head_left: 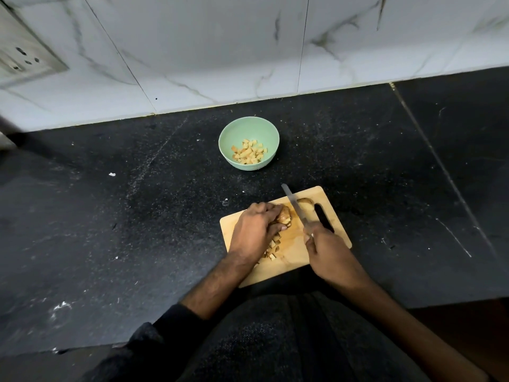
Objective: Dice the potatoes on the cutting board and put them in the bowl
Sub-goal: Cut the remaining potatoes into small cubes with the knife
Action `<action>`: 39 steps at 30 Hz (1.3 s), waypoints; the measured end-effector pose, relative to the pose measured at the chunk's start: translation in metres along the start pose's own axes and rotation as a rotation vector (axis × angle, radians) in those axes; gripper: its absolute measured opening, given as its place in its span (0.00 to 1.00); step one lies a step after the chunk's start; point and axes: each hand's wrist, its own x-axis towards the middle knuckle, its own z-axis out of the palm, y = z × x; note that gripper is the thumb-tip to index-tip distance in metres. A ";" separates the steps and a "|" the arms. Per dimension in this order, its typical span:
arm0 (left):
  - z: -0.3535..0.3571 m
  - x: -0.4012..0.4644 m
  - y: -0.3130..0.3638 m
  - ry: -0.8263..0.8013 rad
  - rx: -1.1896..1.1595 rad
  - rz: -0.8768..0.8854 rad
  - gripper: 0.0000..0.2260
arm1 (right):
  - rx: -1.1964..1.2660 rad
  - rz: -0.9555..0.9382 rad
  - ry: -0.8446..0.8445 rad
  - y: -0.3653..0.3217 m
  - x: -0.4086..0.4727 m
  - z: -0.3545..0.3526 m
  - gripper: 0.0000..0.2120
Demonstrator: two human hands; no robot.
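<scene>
Mid-dice. My left hand (254, 230) curls over the partly cut potato (283, 217) on the wooden cutting board (292, 260); right hand (326, 250) is wrapped round the knife (296, 208) handle, blade angled over the far end of the board. To do this well I'd keep left fingertips tucked back, advance in even steps, cut straight down. Count: one green bowl (249, 128) beyond the board with a small heap of dice in it; one loose potato piece (304, 201) right of the blade; a cluster of cut cubes (274, 248) under my left hand, too bunched to count
</scene>
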 end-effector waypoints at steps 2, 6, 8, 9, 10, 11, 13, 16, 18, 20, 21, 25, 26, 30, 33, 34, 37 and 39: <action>0.001 0.001 -0.001 0.007 0.016 0.009 0.23 | -0.048 -0.011 -0.063 0.000 -0.007 0.002 0.13; 0.002 0.000 0.001 0.010 0.042 0.009 0.23 | -0.112 -0.003 -0.140 -0.002 -0.009 0.000 0.12; 0.002 0.000 0.002 -0.002 0.044 0.006 0.24 | -0.114 0.002 -0.178 -0.007 -0.010 0.001 0.14; 0.001 0.000 0.003 -0.014 0.040 0.003 0.25 | -0.110 0.002 -0.194 -0.010 -0.010 0.001 0.15; 0.000 0.000 0.003 -0.025 0.034 0.001 0.26 | -0.104 0.000 -0.205 -0.013 -0.010 0.002 0.16; 0.000 0.001 0.004 -0.039 0.030 -0.001 0.25 | -0.099 -0.003 -0.208 -0.014 -0.009 0.004 0.16; -0.003 0.002 0.005 -0.067 0.045 0.005 0.24 | -0.095 -0.002 -0.203 -0.015 -0.009 0.005 0.16; -0.006 0.004 0.011 -0.124 0.165 0.048 0.23 | -0.116 -0.007 -0.222 -0.017 -0.008 0.005 0.20; -0.008 0.005 0.015 -0.162 0.297 0.091 0.23 | -0.146 -0.030 -0.246 -0.018 -0.007 0.005 0.23; -0.009 0.002 0.019 -0.184 0.406 0.128 0.24 | -0.168 -0.044 -0.250 -0.019 -0.007 0.005 0.24; -0.009 0.001 0.021 -0.190 0.444 0.136 0.24 | -0.179 -0.047 -0.249 -0.019 -0.007 0.006 0.25; -0.003 -0.003 0.029 -0.178 0.532 0.160 0.24 | -0.238 -0.064 -0.229 -0.024 -0.009 0.008 0.23; -0.002 -0.004 0.032 -0.193 0.562 0.161 0.25 | -0.247 -0.070 -0.222 -0.025 -0.009 0.009 0.23; 0.001 -0.007 0.034 -0.251 0.627 0.183 0.30 | -0.257 -0.017 -0.197 -0.029 -0.011 0.011 0.22; -0.001 -0.004 0.025 -0.275 0.611 0.174 0.25 | -0.281 0.039 -0.131 -0.029 -0.016 0.008 0.19; -0.003 -0.003 0.022 -0.286 0.557 0.163 0.26 | -0.283 0.056 -0.093 -0.028 -0.019 0.006 0.16; -0.009 -0.003 0.010 -0.228 0.254 0.099 0.32 | -0.248 0.073 0.061 -0.027 -0.026 0.002 0.12; -0.011 -0.003 0.003 -0.170 0.074 0.038 0.32 | -0.181 0.047 0.144 -0.026 -0.030 0.003 0.12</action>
